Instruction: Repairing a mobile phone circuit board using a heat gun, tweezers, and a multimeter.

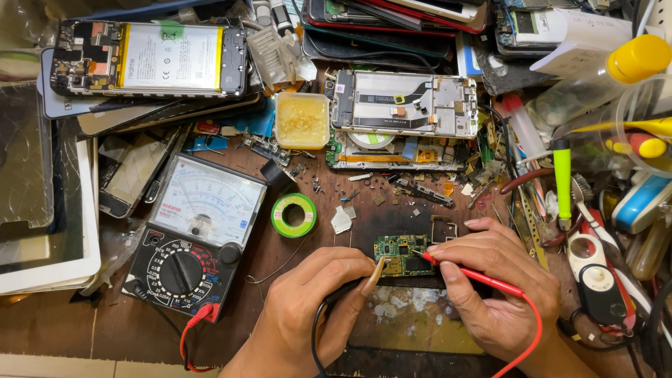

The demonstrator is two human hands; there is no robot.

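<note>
A small green circuit board lies on the brown bench near the front. My right hand holds a red test probe with its tip touching the board. My left hand grips a black test probe, its tip set on the board's left edge; a black lead runs down from it. An analog multimeter with a white dial face and black selector knob sits to the left, red and black leads plugged into its bottom.
An opened phone with its battery lies top left, a stripped phone frame at top centre. A flux tub, green tape roll, loose screws, a yellow-capped bottle and tools crowd the bench.
</note>
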